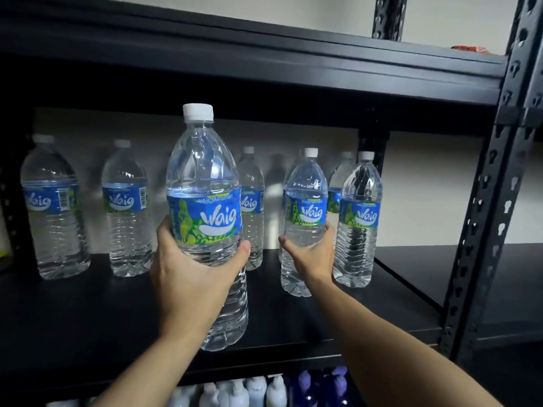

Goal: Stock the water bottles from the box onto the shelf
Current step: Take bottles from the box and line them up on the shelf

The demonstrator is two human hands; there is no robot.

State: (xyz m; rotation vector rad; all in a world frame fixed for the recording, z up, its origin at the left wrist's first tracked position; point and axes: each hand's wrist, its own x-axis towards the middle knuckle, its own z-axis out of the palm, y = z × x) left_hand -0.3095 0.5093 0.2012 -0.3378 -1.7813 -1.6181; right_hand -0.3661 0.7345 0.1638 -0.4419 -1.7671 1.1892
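The left hand [191, 271] grasps the near bottle [205, 177] just below its label, with the thumb on the right and the fingers curled round the left. The right hand [311, 255] clasps a second bottle [305, 195] upright on the shelf [88, 312].

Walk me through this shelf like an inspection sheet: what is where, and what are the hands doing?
Surface: black shelf, with bottles standing along it.
Job's things: at least five standing bottles, upright and capped; two more in hand; box not in view.
Clutter: red-orange packet on the shelf above; pump bottles on the shelf below.
Grips: bare hands. Left grip holds the front bottle upright at the shelf's front edge. Right grip wraps the right bottle below its label.
Cables: nothing seen.
Surroundings: pale wall; black perforated upright.
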